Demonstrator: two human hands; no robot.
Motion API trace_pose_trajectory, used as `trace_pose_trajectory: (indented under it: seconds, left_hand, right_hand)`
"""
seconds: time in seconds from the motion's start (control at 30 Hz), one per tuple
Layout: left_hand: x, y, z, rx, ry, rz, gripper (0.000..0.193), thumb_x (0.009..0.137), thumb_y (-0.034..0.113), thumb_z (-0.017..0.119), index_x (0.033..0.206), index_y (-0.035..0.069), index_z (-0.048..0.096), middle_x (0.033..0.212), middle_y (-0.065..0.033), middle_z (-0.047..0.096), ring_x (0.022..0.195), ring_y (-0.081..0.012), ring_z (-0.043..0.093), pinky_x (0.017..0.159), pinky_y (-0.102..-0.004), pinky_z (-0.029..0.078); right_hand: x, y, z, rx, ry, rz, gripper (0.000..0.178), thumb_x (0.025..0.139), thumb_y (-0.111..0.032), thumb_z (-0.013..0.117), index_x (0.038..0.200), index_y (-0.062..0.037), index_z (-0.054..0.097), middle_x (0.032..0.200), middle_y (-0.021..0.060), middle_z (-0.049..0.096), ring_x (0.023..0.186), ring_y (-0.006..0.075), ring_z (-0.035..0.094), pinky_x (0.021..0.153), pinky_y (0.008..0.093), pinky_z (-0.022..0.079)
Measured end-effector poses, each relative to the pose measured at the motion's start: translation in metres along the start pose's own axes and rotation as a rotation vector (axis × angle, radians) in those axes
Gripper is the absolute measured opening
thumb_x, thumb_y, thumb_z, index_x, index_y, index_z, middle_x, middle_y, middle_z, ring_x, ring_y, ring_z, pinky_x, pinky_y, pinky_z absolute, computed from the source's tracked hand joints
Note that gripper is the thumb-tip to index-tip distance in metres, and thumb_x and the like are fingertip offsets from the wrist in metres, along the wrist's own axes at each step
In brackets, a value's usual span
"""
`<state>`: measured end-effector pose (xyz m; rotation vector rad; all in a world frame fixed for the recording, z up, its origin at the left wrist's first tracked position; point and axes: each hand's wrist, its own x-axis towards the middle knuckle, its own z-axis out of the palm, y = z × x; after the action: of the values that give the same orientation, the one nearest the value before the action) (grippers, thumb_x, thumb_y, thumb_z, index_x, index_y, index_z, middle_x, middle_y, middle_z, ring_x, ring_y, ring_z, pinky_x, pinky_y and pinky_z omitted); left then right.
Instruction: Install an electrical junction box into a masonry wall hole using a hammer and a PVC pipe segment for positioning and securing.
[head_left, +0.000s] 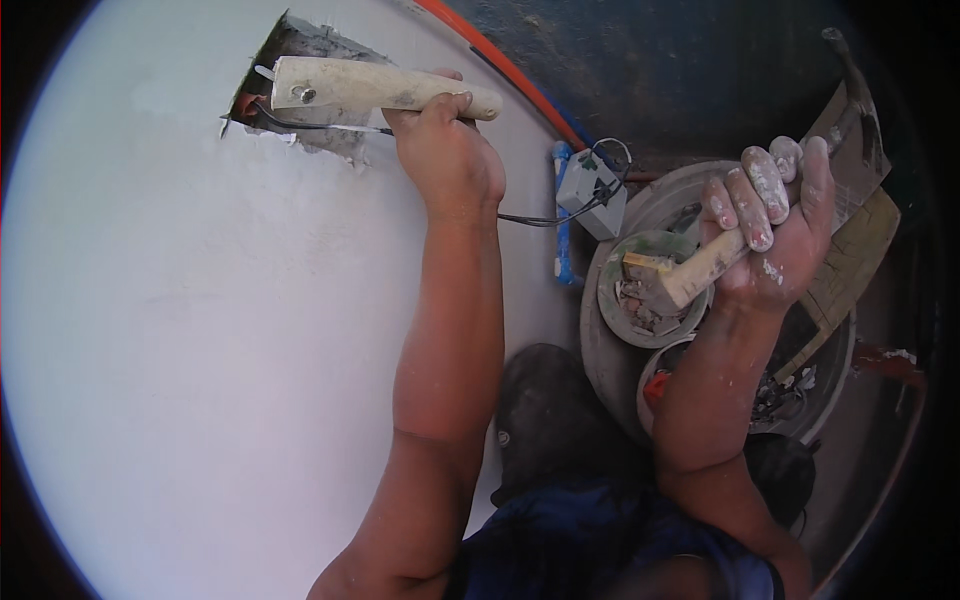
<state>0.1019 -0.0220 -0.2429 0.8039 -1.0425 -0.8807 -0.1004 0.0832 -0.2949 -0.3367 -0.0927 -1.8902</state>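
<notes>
My left hand point(447, 150) is raised against the white wall point(220, 330), its fingers around a long, pale, plaster-smeared tool point(365, 85) with a metal bolt near its wide end and a thin light tip. The tool lies across a rough rectangular hole point(318, 45) cut in the wall. A black cable point(290, 122) runs out of the hole below the tool. On the right, my right hand point(775, 225), white with plaster dust, is wrapped around the wooden handle of a hammer point(705, 268). Its dark metal head sticks out beyond the fingers at upper right.
Beneath my right hand stands a large round tub point(592, 335) holding a small bowl point(608, 312) of rubble. A grey-white electrical box point(590, 195) with black wires hangs by a blue pipe point(563, 235). An orange pipe point(500, 62) runs along the wall's edge. A board point(850, 265) leans at right.
</notes>
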Motion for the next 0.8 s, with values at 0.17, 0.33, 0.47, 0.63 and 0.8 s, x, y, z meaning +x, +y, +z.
trace_pose_trajectory:
  seconds: [0.17, 0.33, 0.47, 0.63, 0.8]
  left_hand:
    - [0.024, -0.012, -0.007, -0.094, 0.031, 0.024, 0.03, 0.082, -0.004, 0.047, 0.111, 0.003, 0.041, 0.1, -0.0123, 0.052, 0.096, -0.0231, 0.052, 0.091, -0.0428, 0.043]
    - [0.04, -0.013, 0.001, -0.209, 0.039, -0.017, 0.012, 0.084, 0.005, 0.052, 0.094, 0.001, 0.046, 0.094, -0.0111, 0.049, 0.092, -0.0228, 0.05, 0.089, -0.0436, 0.044]
    - [0.057, -0.005, 0.01, -0.29, 0.041, -0.023, 0.012, 0.084, 0.004, 0.052, 0.093, 0.001, 0.046, 0.093, -0.0114, 0.049, 0.091, -0.0235, 0.05, 0.091, -0.0426, 0.043]
    - [0.101, -0.009, 0.003, -0.334, -0.014, -0.038, 0.021, 0.082, 0.003, 0.055, 0.101, -0.003, 0.048, 0.096, -0.0135, 0.05, 0.091, -0.0261, 0.053, 0.091, -0.042, 0.046]
    - [0.12, -0.005, 0.027, -0.407, 0.03, -0.006, 0.021, 0.081, -0.001, 0.055, 0.1, 0.001, 0.048, 0.088, -0.0078, 0.051, 0.086, -0.0184, 0.055, 0.082, -0.0315, 0.045]
  right_hand:
    - [0.0, -0.001, 0.001, -0.025, 0.016, -0.015, 0.035, 0.103, -0.033, 0.04, 0.079, -0.0109, 0.053, 0.053, -0.0026, 0.044, 0.036, 0.0084, 0.041, 0.047, 0.0286, 0.041]
    - [-0.001, -0.004, -0.003, -0.045, 0.076, -0.034, 0.033, 0.103, -0.032, 0.04, 0.079, -0.0107, 0.05, 0.054, -0.0029, 0.043, 0.036, 0.0075, 0.04, 0.047, 0.0288, 0.042]
    - [0.001, -0.003, -0.009, -0.04, -0.025, -0.009, 0.037, 0.104, -0.031, 0.036, 0.083, -0.0066, 0.054, 0.057, -0.0002, 0.045, 0.041, 0.0093, 0.042, 0.052, 0.029, 0.038]
    - [0.001, -0.004, -0.006, -0.104, -0.059, -0.013, 0.036, 0.104, -0.03, 0.036, 0.084, -0.0068, 0.054, 0.057, -0.0003, 0.044, 0.041, 0.0091, 0.041, 0.053, 0.0286, 0.039]
    - [-0.001, -0.007, 0.006, -0.143, -0.053, -0.001, 0.033, 0.104, -0.03, 0.037, 0.084, -0.0082, 0.053, 0.057, -0.001, 0.043, 0.041, 0.0088, 0.04, 0.051, 0.0274, 0.039]
